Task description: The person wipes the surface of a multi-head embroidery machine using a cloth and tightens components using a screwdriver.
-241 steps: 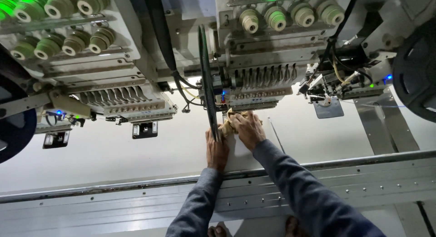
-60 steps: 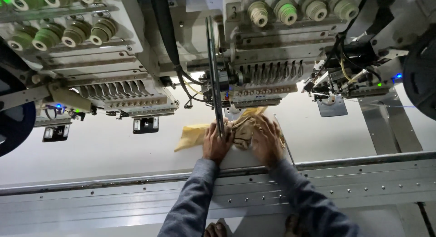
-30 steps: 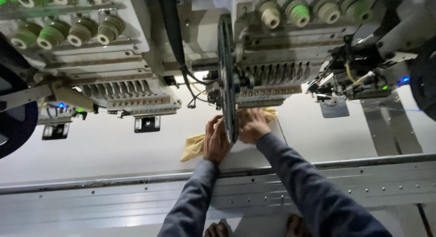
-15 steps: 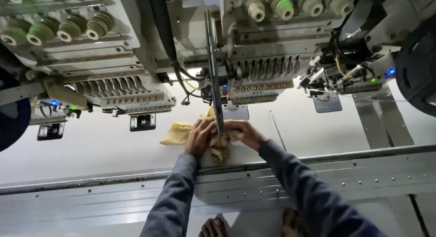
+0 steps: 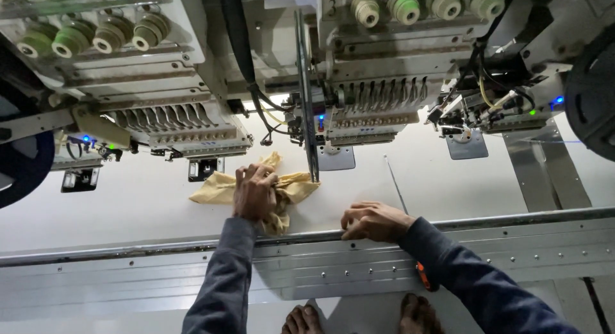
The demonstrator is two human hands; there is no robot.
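My left hand [image 5: 255, 192] is closed on a crumpled yellow cloth [image 5: 218, 188] that lies on the white machine bed [image 5: 128, 199], just left of a thin dark vertical bar [image 5: 307, 103]. My right hand [image 5: 373, 220] rests with curled fingers on the bed's front metal rail [image 5: 512, 220], holding nothing, a hand's width to the right of the cloth. Both arms wear dark grey sleeves. Two embroidery heads [image 5: 378, 90] with rows of needles hang directly above the cloth and hands.
Green and cream thread spools [image 5: 96, 36] sit on top of the heads. A wired side unit [image 5: 474, 110] with blue lights hangs at right, a dark round wheel [image 5: 592, 90] at far right. Bare feet [image 5: 359, 318] stand on the floor below the grey front panel.
Both hands had been pressing the yellow cloth under the right head. The cloth has slid left with my left hand, and my right hand has let go and dropped to the front rail.
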